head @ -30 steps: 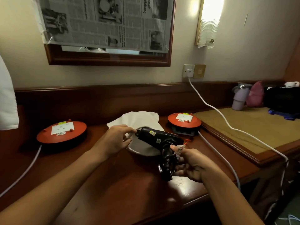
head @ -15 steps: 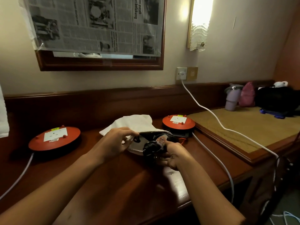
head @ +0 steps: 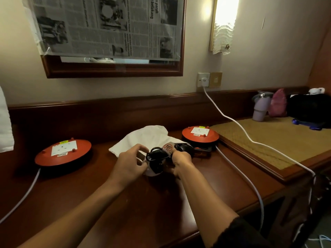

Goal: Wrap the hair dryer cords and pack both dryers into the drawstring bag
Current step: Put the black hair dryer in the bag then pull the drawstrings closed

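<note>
Cord already looped around the black hair dryer (head: 157, 158), which my right hand (head: 180, 161) grips by its body, fingers closed over it. My left hand (head: 131, 162) pinches the mouth of the white drawstring bag (head: 143, 138), holding it open just beside the dryer's nose. The bag lies flat on the tabletop (head: 152, 203) beyond my fingers. I judge this dryer is about to go in; whether another dryer is packed, I cannot tell.
</note>
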`<state>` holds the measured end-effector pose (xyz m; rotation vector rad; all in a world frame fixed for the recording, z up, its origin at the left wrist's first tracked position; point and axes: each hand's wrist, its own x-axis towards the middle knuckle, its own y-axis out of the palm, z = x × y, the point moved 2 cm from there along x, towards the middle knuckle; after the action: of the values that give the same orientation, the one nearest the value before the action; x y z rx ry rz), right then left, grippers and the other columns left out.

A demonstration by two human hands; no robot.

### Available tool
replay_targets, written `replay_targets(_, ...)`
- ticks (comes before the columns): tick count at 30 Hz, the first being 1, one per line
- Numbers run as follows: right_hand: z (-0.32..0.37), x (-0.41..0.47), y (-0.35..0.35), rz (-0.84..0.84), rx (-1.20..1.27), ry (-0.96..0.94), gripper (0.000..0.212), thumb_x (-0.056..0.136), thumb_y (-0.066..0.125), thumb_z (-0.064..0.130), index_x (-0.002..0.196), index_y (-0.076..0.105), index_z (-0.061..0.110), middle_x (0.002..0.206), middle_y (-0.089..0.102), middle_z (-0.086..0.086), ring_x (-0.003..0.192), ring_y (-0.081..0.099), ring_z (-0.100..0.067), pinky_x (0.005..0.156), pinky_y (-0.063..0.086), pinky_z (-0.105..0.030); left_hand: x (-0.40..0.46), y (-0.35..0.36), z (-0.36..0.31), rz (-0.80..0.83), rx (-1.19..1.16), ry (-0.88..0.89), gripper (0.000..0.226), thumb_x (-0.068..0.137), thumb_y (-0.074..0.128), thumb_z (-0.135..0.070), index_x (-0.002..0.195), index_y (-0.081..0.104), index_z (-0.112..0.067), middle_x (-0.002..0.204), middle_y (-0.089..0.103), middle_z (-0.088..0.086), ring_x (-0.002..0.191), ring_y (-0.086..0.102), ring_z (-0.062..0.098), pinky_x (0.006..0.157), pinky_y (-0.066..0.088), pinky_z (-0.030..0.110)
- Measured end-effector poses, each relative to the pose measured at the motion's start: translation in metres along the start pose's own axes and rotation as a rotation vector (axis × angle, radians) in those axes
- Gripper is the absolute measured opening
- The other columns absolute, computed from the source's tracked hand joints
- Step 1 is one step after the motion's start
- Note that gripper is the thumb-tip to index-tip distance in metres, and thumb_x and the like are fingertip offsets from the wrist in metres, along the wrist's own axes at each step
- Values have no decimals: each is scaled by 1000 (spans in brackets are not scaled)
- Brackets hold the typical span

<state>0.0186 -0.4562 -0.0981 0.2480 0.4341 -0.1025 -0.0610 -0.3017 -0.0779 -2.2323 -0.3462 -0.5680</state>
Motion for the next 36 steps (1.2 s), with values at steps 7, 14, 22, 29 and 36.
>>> replay_targets(7,-9,8,-4,19,-144,9,27,94,67,24,115,63,7,110,67,-15,102,67,-37,77,62,-54,17,-11,-3,-145,-67,-82,21,86,65,-2,98,69,-19,83,72,-2,69,67,5,62,54,16)
replay_targets(14,2,11,-8,-8,-90,-6,30,90,73,24,114,66,7,110,68,-15,96,68,-35,79,62,-53,-12,-4,-18,0,183,244,28,83,73,-5,107,68,-17,101,69,-4,82,64,7,71,56,19)
replay_targets(22,9,13,0,-65,-159,-15,34,93,68,19,122,61,3,120,64,-16,104,64,-37,88,59,-51,-31,2,-15,-8,282,403,25,83,72,-3,100,64,-21,98,65,-7,83,64,11,64,57,26)
replay_targets(29,4,15,13,-15,-280,-9,33,95,66,19,121,60,-1,123,63,-14,104,65,-36,68,62,-45,-31,15,3,-144,199,135,42,74,75,2,107,59,-16,90,53,-4,82,53,14,72,53,31)
replay_targets(36,2,18,23,16,-311,6,24,100,54,14,117,59,-3,115,64,-16,95,61,-25,80,55,-37,-39,22,2,-199,211,119,23,79,71,2,96,65,-13,90,60,-1,86,54,12,75,50,20)
